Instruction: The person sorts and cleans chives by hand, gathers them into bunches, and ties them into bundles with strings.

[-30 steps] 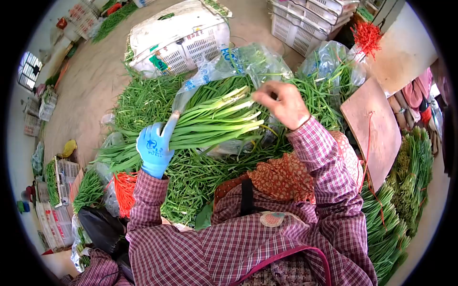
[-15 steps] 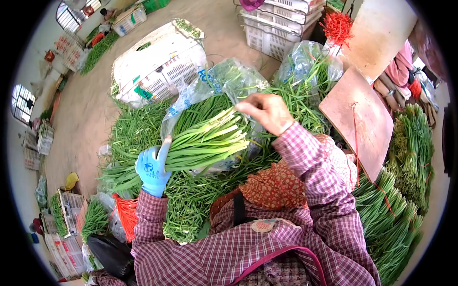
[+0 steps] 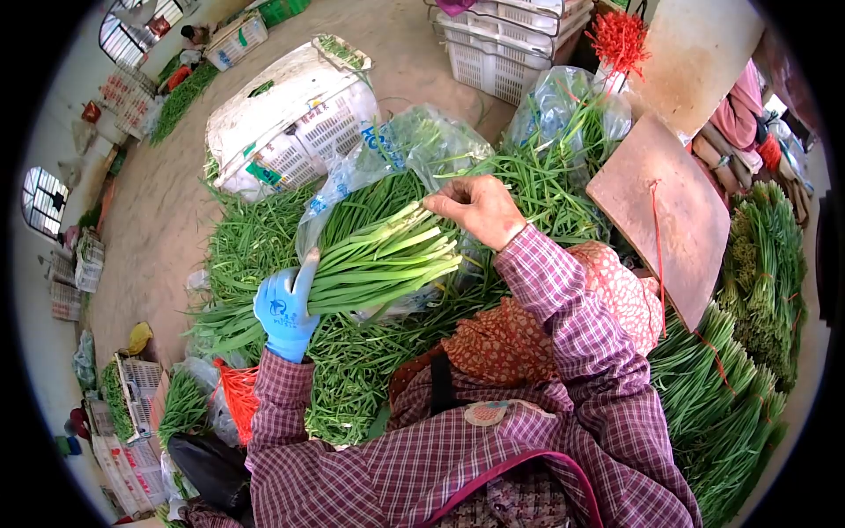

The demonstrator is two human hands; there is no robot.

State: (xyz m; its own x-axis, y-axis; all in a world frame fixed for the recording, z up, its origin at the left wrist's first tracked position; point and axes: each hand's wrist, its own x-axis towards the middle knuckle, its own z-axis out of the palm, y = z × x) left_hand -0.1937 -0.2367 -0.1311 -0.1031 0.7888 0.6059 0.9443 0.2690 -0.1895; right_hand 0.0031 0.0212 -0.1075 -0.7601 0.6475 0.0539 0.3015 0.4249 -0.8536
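Note:
My left hand [image 3: 286, 308], in a blue glove, is wrapped round a bunch of garlic chives [image 3: 387, 268]. The pale cut ends point up and right, while the green leaves trail out to the left. My bare right hand [image 3: 480, 209] pinches the pale end of a stalk at the bunch's upper edge, thumb against forefinger. Beneath the bunch lies a clear plastic bag [image 3: 339, 180] with blue print, with more chives inside. Loose chives [image 3: 352, 378] are heaped under and around both hands.
A white crate [image 3: 295, 132] stands beyond the heap, with stacked crates [image 3: 497, 53] farther back. On my right are a tilted board [image 3: 660, 211] and tied chive bundles [image 3: 713, 387]. Red ties [image 3: 236, 396] hang at lower left. A person [image 3: 189, 40] is far off at upper left.
My right hand has shifted slightly left and down, closer onto the pale ends. The left hand keeps its hold on the bunch, and the view has moved a little.

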